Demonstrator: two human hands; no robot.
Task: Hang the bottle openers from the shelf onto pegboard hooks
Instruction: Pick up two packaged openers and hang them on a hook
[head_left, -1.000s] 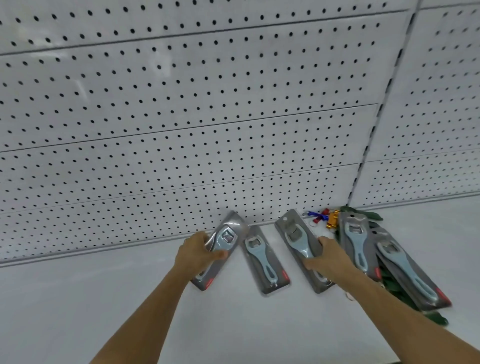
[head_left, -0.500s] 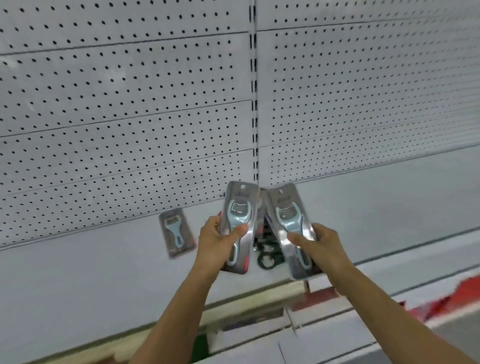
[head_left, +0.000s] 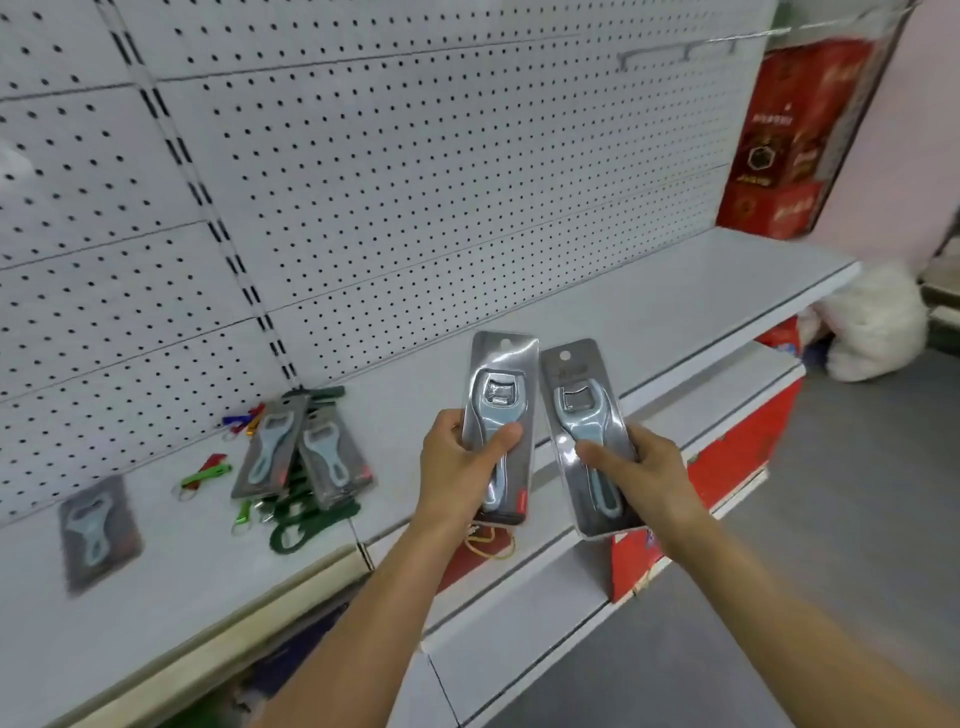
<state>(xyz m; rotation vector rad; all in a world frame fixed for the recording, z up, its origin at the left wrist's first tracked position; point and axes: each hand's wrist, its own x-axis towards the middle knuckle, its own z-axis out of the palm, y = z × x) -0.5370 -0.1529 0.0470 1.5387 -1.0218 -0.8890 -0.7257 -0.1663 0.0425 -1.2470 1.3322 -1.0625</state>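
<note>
Left hand (head_left: 457, 467): it grips one packed bottle opener (head_left: 500, 426) low down, thumb across the front. The pack stands almost straight up, long way up and down, with its hang hole at the top and the opener's head up. It is in the air in front of the shelf (head_left: 675, 301).
Right hand (head_left: 641, 470): it grips a second packed opener (head_left: 589, 436), thumb on the front. This pack leans a little to the left at the top, hole end up. It sits just beside the first pack, on its right.
Count in hands: two packs, one in each hand.
Shelf pile (head_left: 298, 447): two more packs lie on the shelf, left of the held packs, leaning on each other with heads toward the pegboard (head_left: 415, 171). Green things (head_left: 301, 514) lie under them, and I cannot tell what they are.
Lone pack (head_left: 98, 530): one pack lies flat on the shelf, far left of the pile. It is blurry.
Small bits (head_left: 205, 475): a few small colored things with rings lie on the shelf by the pile, too small to count well.
Hooks (head_left: 675, 52): a bar on the pegboard, high up and to the right of the held packs. It is far off and hard to see.
Red boxes (head_left: 784, 135): stacked past the far right end of the shelf, partly cut off.
</note>
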